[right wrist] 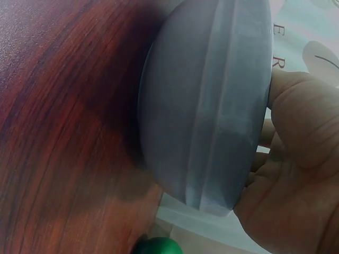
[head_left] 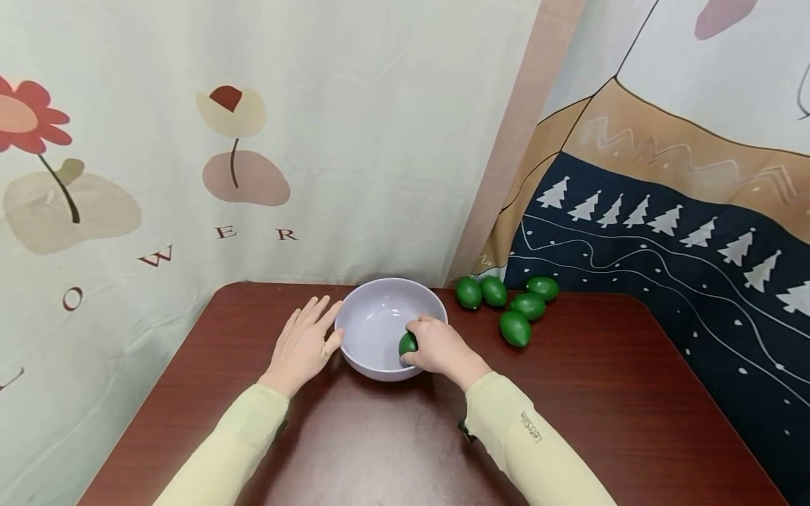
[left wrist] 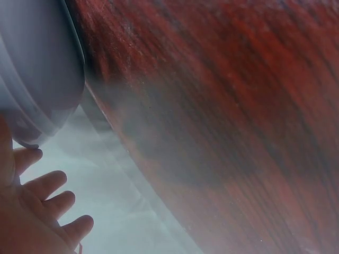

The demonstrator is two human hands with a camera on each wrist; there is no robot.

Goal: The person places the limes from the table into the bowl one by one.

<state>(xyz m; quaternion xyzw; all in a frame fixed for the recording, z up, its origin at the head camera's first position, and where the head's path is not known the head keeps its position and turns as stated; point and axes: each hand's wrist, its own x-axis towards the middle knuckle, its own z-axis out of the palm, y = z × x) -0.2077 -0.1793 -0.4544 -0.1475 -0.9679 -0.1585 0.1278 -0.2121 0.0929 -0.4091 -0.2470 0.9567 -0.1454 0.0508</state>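
A pale grey bowl (head_left: 380,313) stands on the dark red wooden table (head_left: 354,436) near its far edge. My right hand (head_left: 436,348) reaches over the bowl's near right rim and grips a green lime (head_left: 408,344) inside it. My left hand (head_left: 305,346) lies with straight fingers against the bowl's left outer wall. The left wrist view shows the bowl's wall (left wrist: 37,69) and my left fingers (left wrist: 47,185) spread beside it. In the right wrist view the bowl's outside (right wrist: 206,106) fills the middle, with my right palm (right wrist: 296,159) behind its rim.
Several more green limes (head_left: 515,306) lie in a cluster on the table right of the bowl, near the back edge. Patterned cloth hangs behind (head_left: 253,140) and to the right (head_left: 664,232). One lime (right wrist: 159,246) peeks into the right wrist view's bottom.
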